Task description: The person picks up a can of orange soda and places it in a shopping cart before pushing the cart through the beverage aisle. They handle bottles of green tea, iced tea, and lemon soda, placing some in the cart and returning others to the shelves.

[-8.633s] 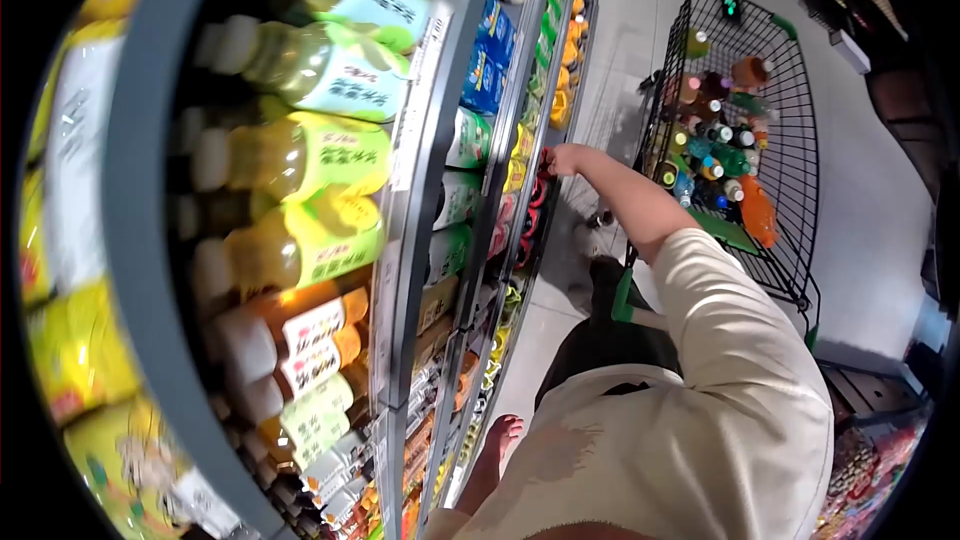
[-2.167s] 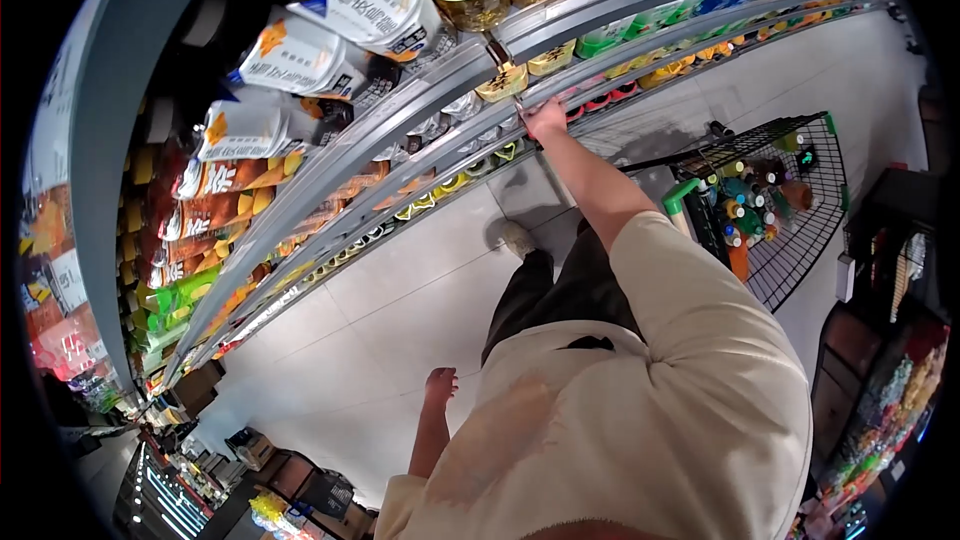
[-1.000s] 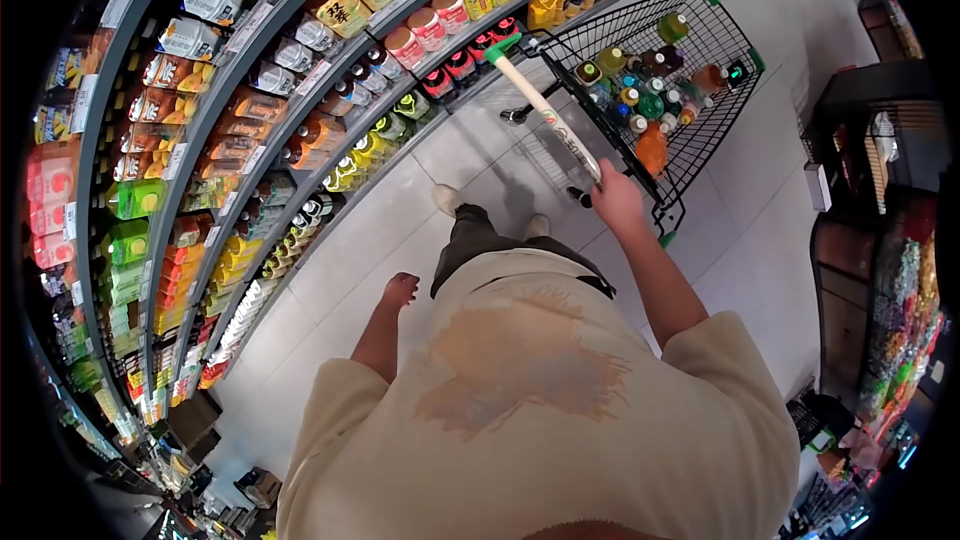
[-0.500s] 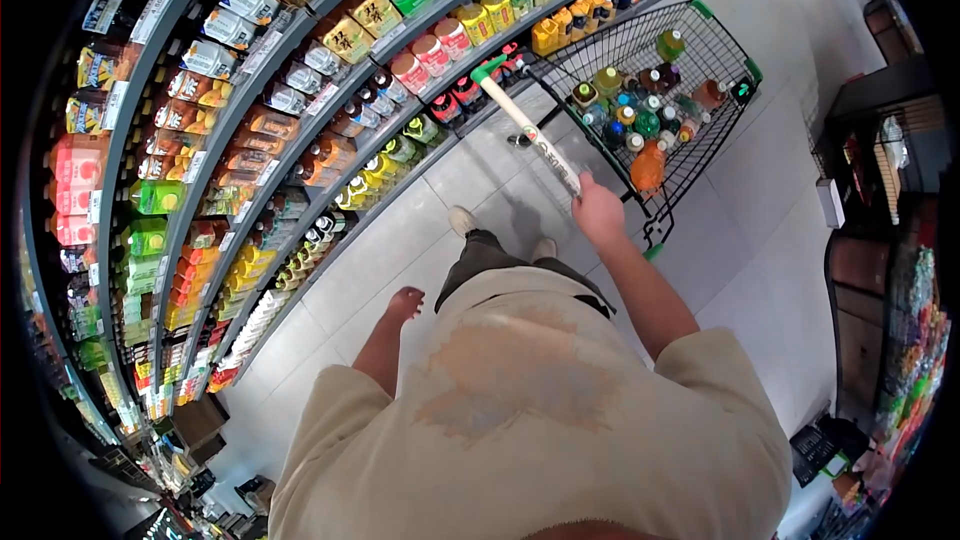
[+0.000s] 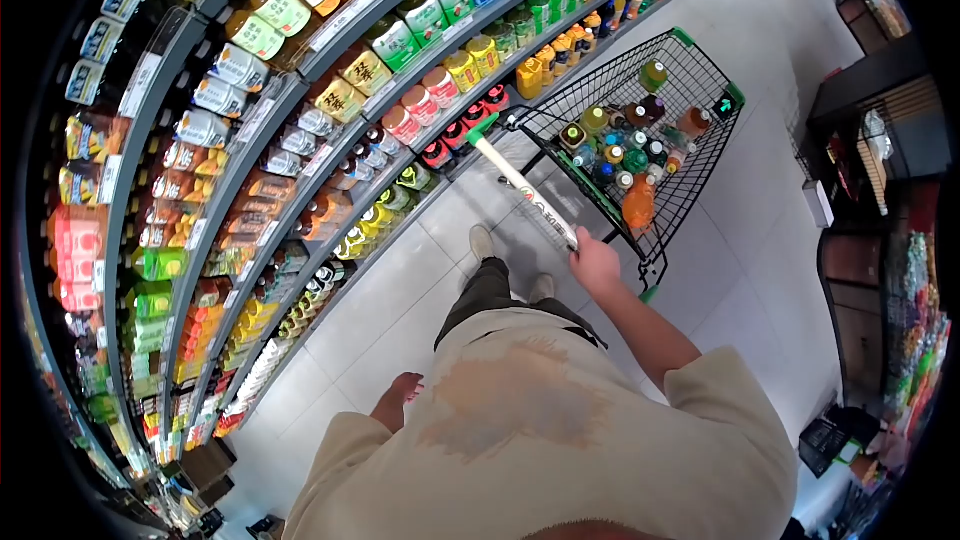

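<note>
My right hand point(image 5: 595, 265) is wrapped round the near end of the white handle point(image 5: 528, 198) of a shopping cart. Several bottles lie together inside the wire shopping cart point(image 5: 705, 172), among them an orange bottle point(image 5: 638, 208) close to the handle side and a green-capped bottle point(image 5: 653, 75) at the far side. Down by my left side hangs my left hand point(image 5: 405, 387), its fingers loosely bent and apart, with nothing in them. It touches neither the cart nor the shelves.
Curved-looking shelves point(image 5: 290, 90) packed with drink bottles run along the left and top. Grey floor tiles point(image 5: 385, 325) lie under my feet. To the right stand dark display units point(image 5: 858, 275) and a rack of colourful packets point(image 5: 915, 340).
The view has tilted, so the cart, handle and shelves sit lower in it and more bottles show at the top. My right hand keeps its hold on the handle.
</note>
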Tool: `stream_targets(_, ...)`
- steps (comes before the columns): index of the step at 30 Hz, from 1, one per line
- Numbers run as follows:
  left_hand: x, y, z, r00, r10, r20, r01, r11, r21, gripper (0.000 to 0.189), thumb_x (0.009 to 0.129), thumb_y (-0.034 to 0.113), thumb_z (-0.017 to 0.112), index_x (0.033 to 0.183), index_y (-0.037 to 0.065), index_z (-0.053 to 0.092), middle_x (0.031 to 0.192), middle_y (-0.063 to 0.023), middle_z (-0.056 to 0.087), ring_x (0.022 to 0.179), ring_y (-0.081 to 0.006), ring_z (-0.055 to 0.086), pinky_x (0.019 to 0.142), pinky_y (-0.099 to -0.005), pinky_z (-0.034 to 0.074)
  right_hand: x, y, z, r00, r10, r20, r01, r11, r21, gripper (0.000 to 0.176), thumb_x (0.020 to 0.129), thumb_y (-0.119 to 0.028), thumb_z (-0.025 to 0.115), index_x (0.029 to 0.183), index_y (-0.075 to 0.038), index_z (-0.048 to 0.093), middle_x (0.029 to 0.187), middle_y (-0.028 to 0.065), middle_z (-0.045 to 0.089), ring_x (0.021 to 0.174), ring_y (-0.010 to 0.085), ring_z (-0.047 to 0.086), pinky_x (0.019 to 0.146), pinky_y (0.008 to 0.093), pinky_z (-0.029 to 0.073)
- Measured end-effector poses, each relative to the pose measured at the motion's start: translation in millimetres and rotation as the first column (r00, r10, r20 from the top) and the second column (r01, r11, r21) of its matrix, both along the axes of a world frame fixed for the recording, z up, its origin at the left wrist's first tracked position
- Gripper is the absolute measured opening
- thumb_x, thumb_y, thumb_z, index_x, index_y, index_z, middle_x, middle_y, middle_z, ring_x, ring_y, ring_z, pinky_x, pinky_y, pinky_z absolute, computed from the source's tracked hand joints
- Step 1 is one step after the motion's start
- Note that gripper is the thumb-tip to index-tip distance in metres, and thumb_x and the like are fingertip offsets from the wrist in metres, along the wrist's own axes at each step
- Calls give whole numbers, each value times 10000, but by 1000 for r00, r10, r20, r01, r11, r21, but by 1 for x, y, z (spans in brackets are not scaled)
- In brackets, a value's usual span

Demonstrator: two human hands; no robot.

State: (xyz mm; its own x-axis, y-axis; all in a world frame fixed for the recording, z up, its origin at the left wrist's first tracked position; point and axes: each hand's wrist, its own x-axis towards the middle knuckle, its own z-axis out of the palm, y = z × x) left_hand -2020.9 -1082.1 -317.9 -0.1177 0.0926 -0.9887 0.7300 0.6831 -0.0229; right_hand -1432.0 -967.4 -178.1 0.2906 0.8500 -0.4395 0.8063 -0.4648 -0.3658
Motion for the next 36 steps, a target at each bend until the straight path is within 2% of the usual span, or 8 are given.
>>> stream_targets(6,0,87,-43,968,-211,135,203,977,66,344,958,383,571,1191,134,618,905,-66,662,594,-230,612,565,-426,529,-6,1,2,998,-13,57,14,1000,-4,256,858,-226,609,1060,-100,514,820,169,688,790,397,675,690,522,536)
stream_targets(10,52,207,-81,980,166,106,-171,984,42,211,945,231,549,1134,188,632,760,-27,605,532,-153,555,465,-322,488,-12,8,10,996,-59,62,59,998,-8,235,844,-228,631,1028,-122,528,849,173,677,785,412,662,684,524,531)
stream_targets(13,113,310,-97,449,370,813,-498,860,-117,210,984,305,507,957,137,631,777,-25,633,551,-148,567,473,-309,458,-16,9,9,994,-61,96,63,998,-16,235,843,-229,632,1032,-130,535,853,169,676,783,415,662,677,524,530)
stream_targets(14,189,344,-30,711,463,529,-624,762,172,204,971,304,534,945,123,625,787,-26,632,590,-143,573,501,-296,453,-17,10,8,992,-68,106,71,997,-28,237,840,-228,634,1035,-134,538,855,167,676,780,416,661,673,525,529)
stream_targets(19,364,459,53,650,-71,756,-510,697,504,346,908,349,656,1080,49,646,857,-62,648,763,-174,615,683,-301,489,-23,9,3,983,-97,153,100,995,-8,245,830,-230,641,1040,-141,551,840,168,670,763,413,658,670,524,527)
stream_targets(23,448,478,110,793,-607,40,168,281,945,593,864,462,670,1273,43,585,1118,-182,690,1095,-344,653,959,-401,512,-23,15,5,983,-97,154,96,995,12,228,828,-231,634,1025,-137,565,835,166,663,764,405,657,676,515,530)
stream_targets(27,474,492,110,600,-791,-123,544,290,787,526,897,470,641,1218,58,584,1137,-155,706,1056,-313,679,911,-433,538,-18,16,9,989,-118,95,123,991,-47,240,819,-248,647,1016,-123,591,887,159,656,813,381,660,708,483,536)
stream_targets(36,472,493,112,583,-802,-131,528,252,811,465,922,471,617,1121,51,598,1015,-164,718,991,-344,682,827,-470,547,45,61,4,924,-337,-180,380,764,521,226,821,-49,648,1043,-29,609,1095,174,577,995,336,606,857,382,501)
